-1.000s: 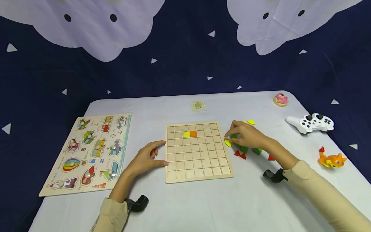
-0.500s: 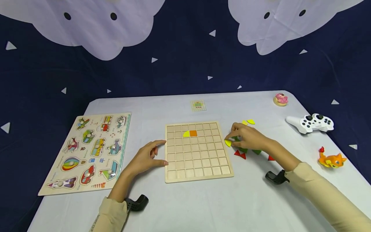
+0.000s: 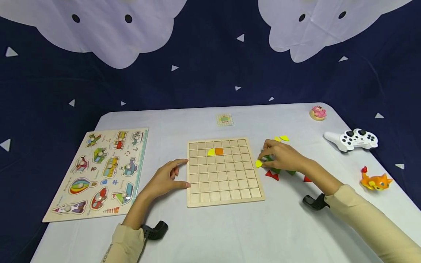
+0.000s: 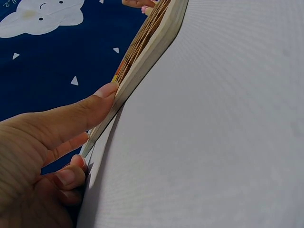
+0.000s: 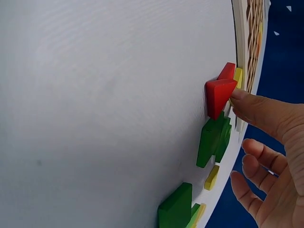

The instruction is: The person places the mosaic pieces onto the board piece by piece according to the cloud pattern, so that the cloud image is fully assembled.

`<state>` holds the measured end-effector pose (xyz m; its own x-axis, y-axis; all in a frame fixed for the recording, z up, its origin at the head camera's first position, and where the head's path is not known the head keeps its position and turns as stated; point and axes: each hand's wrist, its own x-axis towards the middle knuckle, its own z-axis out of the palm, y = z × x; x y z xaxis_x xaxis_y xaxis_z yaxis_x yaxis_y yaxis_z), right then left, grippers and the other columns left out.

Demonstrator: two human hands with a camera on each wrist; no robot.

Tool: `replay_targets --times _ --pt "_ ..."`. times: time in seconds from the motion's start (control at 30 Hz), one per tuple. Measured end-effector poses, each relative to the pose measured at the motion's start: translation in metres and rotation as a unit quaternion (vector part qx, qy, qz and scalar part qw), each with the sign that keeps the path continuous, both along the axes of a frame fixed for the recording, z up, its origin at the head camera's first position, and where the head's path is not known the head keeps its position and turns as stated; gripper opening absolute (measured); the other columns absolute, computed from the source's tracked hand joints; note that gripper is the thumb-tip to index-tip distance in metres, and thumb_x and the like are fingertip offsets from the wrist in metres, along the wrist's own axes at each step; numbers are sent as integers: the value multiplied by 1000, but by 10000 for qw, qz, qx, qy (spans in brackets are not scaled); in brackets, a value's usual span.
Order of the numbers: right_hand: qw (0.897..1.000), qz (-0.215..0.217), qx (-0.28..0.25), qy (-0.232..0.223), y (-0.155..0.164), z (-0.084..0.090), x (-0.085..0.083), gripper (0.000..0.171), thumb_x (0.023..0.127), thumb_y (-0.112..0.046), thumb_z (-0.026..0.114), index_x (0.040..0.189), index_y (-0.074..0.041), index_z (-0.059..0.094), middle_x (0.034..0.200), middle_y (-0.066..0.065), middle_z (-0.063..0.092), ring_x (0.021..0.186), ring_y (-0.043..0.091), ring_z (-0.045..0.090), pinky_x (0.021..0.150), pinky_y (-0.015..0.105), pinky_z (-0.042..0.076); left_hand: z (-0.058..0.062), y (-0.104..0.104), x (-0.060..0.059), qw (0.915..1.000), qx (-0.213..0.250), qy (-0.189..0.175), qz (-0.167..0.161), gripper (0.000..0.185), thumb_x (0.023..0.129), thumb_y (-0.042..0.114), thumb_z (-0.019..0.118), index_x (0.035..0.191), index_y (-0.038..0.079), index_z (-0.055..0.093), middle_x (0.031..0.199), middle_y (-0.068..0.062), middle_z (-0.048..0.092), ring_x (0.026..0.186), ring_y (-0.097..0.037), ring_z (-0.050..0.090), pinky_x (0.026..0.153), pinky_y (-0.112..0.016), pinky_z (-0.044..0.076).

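While the left hand (image 3: 163, 179) rests on the table (image 3: 230, 233) with its relaxed fingers against the left edge of the grid board (image 3: 223, 171), the right hand (image 3: 284, 157) pinches a yellow piece (image 3: 258, 163) between thumb and fingertips just off the board's right edge, beside green blocks (image 5: 213, 137) and red triangles (image 3: 272, 175). A yellow and an orange piece (image 3: 219, 151) sit in the board.

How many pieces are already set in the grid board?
2: a yellow quarter-round piece and an orange square, side by side in the grid board's second row from the far edge.
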<state>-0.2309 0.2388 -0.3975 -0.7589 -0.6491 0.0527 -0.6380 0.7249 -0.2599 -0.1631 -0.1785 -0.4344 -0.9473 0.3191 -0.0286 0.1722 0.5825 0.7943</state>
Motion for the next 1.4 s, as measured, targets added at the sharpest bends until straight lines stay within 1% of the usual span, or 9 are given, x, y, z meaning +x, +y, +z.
replay_targets --times 0.3,0.47,0.77,1.1,1.4 --pt "10000 23 -88 -4 -1 -1 1 24 77 -22 86 99 -17 79 96 0 56 82 16 51 68 28 45 0 -1 0 10000 13 -38 -1 80 73 24 89 142 9 52 87 -4 45 74 -16 40 68 -29 35" --pt "9999 45 -134 27 1 -2 1 23 78 -22 85 98 -13 80 93 0 54 79 15 50 66 27 43 -1 -1 0 10000 -2 -24 -19 80 73 24 89 143 9 52 88 -3 46 75 -16 40 68 -29 35" --pt "9994 -16 -334 28 3 -7 1 22 79 -21 84 95 -8 78 91 -2 54 76 14 51 67 27 43 0 -2 -1 10000 6 36 -34 80 73 25 89 143 9 52 88 -4 46 74 -16 40 67 -28 34" --pt "9990 -180 -399 -122 2 -8 4 20 78 -22 84 93 -11 77 93 -2 55 79 13 51 69 28 44 -2 -1 -1 10000 54 30 -15 80 73 23 89 142 9 52 88 -4 45 74 -16 40 67 -28 35" --pt "9987 -291 -407 -47 4 -5 3 19 77 -22 84 91 -11 78 92 -4 55 80 12 52 70 30 45 -1 -1 -1 9999 78 64 -69 80 73 24 89 142 8 52 87 -3 45 74 -16 40 68 -28 35"
